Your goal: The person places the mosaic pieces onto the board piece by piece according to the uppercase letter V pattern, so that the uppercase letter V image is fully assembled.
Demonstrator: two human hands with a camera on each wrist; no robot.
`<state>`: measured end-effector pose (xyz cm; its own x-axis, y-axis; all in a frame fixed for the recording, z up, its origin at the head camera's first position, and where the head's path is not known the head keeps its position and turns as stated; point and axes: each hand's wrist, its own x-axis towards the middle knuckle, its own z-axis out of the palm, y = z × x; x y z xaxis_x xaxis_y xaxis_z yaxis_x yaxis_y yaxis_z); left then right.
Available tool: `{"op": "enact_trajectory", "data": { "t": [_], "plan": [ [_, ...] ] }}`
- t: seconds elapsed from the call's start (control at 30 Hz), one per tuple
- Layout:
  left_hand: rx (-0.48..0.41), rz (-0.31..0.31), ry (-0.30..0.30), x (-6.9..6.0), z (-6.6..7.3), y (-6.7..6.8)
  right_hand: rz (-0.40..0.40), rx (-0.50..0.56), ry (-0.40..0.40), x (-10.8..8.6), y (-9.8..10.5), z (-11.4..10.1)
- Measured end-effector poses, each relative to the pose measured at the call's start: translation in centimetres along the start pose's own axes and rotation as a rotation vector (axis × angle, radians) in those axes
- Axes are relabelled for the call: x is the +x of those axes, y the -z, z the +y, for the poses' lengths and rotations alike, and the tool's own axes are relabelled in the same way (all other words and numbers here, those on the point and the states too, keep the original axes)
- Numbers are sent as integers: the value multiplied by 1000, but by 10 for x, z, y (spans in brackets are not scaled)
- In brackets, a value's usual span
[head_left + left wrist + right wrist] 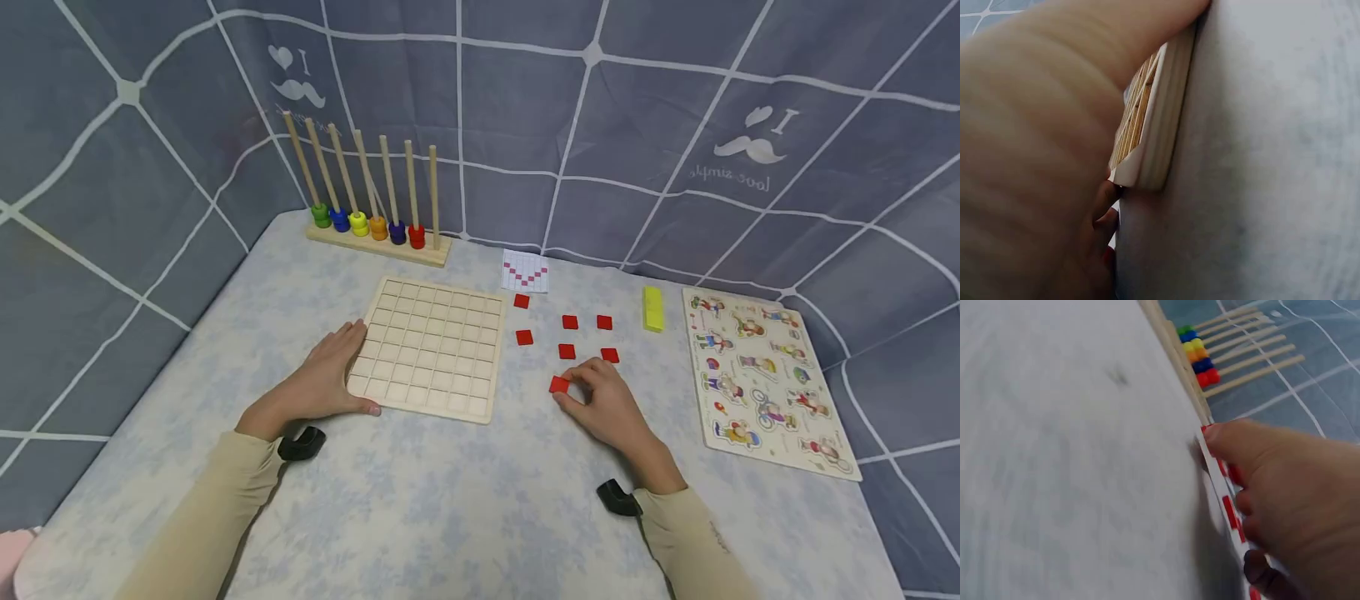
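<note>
I find the left hand (324, 379) braced against the board (429, 350), which lies flat on the table (465, 508) with its grid facing up. Good practice here, in my judgement, is light and even pressure at the edge, so that the board neither skids nor tips. Condition of the fingers: extended along the left edge, thumb spread well away to the near left corner — contact without a grasp. Behind the board I log the peg rack (441, 254), rings (378, 228) on six of its seven pegs. To the right of that, the card (526, 272) shows a V of pink squares. Six loose tiles (567, 351), all red, lie scattered right of the board. A seventh, the held tile (558, 384), is at the fingertips of the right hand (609, 406). A clean lift calls, I judge, for a pinch on opposite edges, the tile level, and care for the loose one just beyond the knuckles. Condition of the fingers: thumb and forefinger parted only by the tile between them — the others partly hidden. Whether it touches the table I cannot tell. Farther right I note the yellow block (653, 309), then the puzzle (780, 450).
</note>
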<state>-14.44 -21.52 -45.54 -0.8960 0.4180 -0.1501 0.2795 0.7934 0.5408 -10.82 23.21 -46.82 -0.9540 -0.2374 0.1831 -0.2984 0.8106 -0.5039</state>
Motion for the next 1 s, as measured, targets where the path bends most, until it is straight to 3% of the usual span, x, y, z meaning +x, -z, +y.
{"op": "enact_trajectory", "data": {
  "t": [0.2, 0.37, 0.6, 0.83, 1.0],
  "plan": [
    [1, 3, 0, -3, -1, 4, 26, 82, 7, 16, -6, -38],
    [-1, 8, 0, -5, -3, 3, -41, 131, 104, 37, -28, -79],
    [0, 13, -6, -3, -2, -3, -135, 189, 117, 58, -66, -124],
    [-13, 19, -5, -3, -1, -5, -175, 131, 103, 71, -92, -146],
    [-11, 23, 1, -4, 0, -4, -191, 124, 86, 72, -94, -149]
  ]
}}
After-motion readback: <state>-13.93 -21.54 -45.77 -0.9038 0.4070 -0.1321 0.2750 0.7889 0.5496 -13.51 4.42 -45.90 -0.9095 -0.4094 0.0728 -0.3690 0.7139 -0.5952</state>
